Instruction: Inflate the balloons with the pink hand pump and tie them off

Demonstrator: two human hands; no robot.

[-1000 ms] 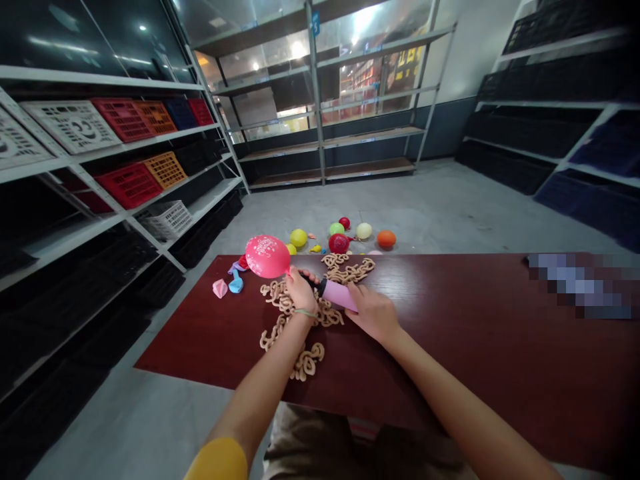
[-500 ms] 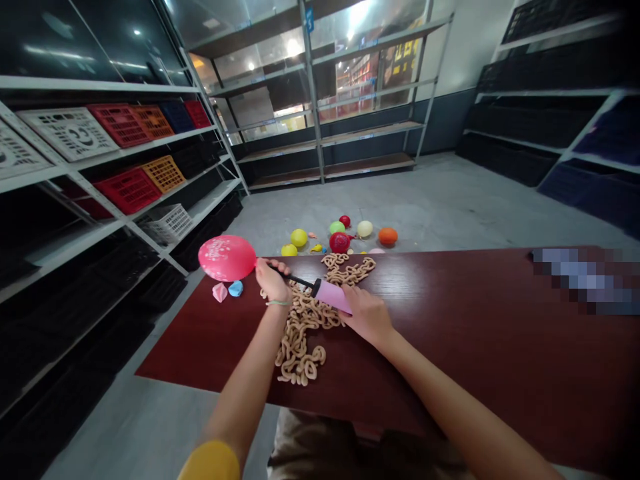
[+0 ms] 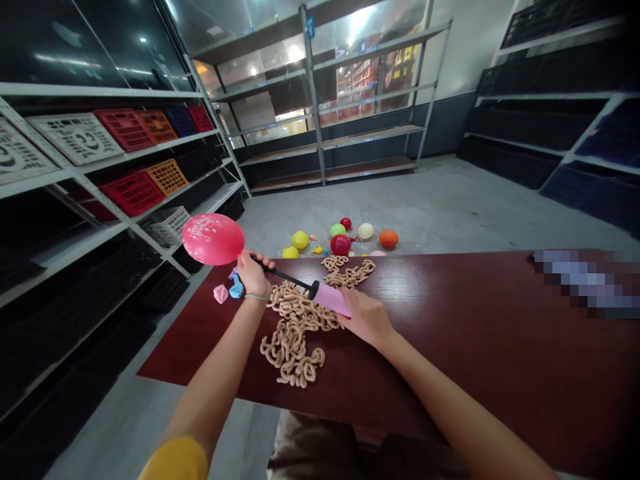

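My left hand is closed around the black handle end of a hand pump, where the neck of an inflated pink balloon with white print sits. The balloon hangs past the left end of the dark red table. My right hand grips the pink barrel of the pump above the table. The thin black pump rod is drawn out between the two hands. A heap of tan looped chain links lies on the table under the pump.
Small flat balloons, pink and blue, lie at the table's left end. Several inflated balloons of mixed colours rest on the grey floor beyond. Metal shelves with coloured crates line the left wall. More shelving stands at the back and right.
My left hand has moved left and up, drawing the pump rod out further. The balloon went with it, past the table's left end. My right hand stays on the barrel.
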